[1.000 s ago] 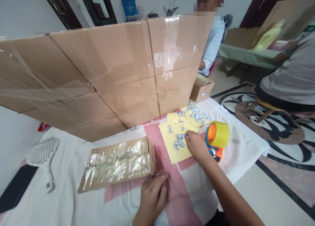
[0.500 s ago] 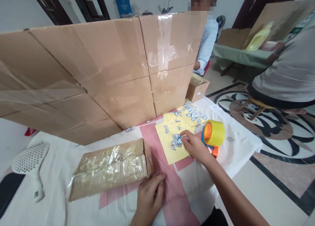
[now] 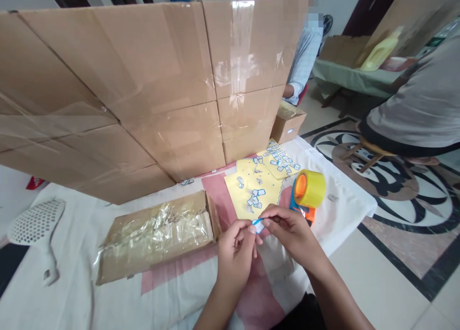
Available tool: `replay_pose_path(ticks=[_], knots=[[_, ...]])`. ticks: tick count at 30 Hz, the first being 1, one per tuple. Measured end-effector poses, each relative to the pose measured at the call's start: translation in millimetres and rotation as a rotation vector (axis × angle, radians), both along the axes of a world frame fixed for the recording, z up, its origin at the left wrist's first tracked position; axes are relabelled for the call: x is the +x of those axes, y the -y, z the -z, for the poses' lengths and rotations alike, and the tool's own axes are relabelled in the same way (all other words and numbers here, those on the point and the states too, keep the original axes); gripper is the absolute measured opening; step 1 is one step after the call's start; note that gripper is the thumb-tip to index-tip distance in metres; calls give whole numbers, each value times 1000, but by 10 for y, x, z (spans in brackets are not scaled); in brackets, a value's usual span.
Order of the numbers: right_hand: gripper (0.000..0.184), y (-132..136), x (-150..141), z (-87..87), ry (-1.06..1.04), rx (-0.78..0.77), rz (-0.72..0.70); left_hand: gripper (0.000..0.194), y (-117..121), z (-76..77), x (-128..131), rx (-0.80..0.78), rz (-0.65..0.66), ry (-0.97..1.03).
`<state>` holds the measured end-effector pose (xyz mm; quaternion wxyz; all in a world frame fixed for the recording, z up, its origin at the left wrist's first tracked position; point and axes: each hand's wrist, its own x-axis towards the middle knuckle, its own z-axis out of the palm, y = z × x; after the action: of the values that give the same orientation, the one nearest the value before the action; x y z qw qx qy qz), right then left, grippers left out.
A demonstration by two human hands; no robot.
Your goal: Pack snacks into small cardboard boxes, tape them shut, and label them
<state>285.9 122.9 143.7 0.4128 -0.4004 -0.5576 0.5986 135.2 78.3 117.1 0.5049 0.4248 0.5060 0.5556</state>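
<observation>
Between the fingertips of both hands is a small white sticker with a blue border [image 3: 258, 225]. My left hand [image 3: 237, 246] pinches its left side, and my right hand [image 3: 287, 228] pinches its upper right edge. Just beyond them lies a yellow sheet [image 3: 239, 199] with a loose cluster of similar small stickers [image 3: 256, 198] on it. A second yellow sheet [image 3: 276, 172] behind it carries rows of these stickers. To the left of my hands lies a long cardboard box [image 3: 154, 239] wrapped in shiny clear tape.
A yellow tape roll [image 3: 315, 188] on an orange-and-blue dispenser [image 3: 309, 216] stands right of my hands. A tall cardboard partition [image 3: 161, 80] spans the back. A white slotted skimmer [image 3: 39, 229] lies far left. A small box [image 3: 287, 123] stands at the far corner. Two people sit nearby.
My right hand has come back from the sheet's sticker cluster with one sticker. My left hand has risen from beside the box and now grips that sticker too. The view has tilted slightly down.
</observation>
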Motion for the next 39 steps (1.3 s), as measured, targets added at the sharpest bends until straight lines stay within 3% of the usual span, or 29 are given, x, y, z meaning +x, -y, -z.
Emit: replay_pose_path(ticks=[5, 8, 17, 25, 31, 39], knots=[[27, 11, 14, 62, -127, -138, 93, 39, -17, -20, 29, 8, 103, 185], [27, 26, 6, 78, -147, -127, 111, 42, -5, -7, 45, -14, 124, 212], [8, 234, 63, 49, 105, 292, 85, 32, 21, -42, 84, 54, 88, 241], [13, 293, 48, 21, 120, 406, 100, 34, 43, -60, 99, 54, 86, 263], [15, 314, 30, 26, 199, 581, 126, 36, 36, -25, 88, 63, 91, 276], [23, 375, 61, 23, 219, 660, 115, 33, 47, 33, 81, 108, 106, 267]])
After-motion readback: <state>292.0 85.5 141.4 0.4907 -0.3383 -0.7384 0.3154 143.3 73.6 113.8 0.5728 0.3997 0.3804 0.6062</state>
